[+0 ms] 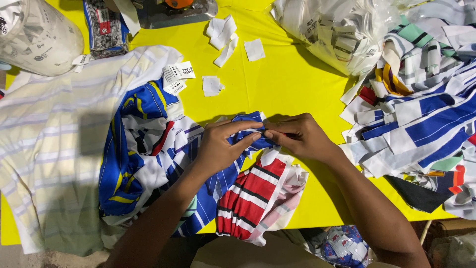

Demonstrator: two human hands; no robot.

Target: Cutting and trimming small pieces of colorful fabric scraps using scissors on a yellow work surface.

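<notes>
Both hands meet over the middle of the yellow table (277, 84), toward its near edge. The left hand (218, 146) and right hand (300, 136) pinch one fold of blue-and-white striped fabric (248, 130) between fingertips, its long axis running left-right. A clear plastic bag (337, 30) at the far edge holds white labels.

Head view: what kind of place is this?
Likely a garment workshop bench. Both hands, left hand and right hand, pinch a blue striped fabric piece on a yellow table, with piled striped fabric strips and loose white labels around.
</notes>
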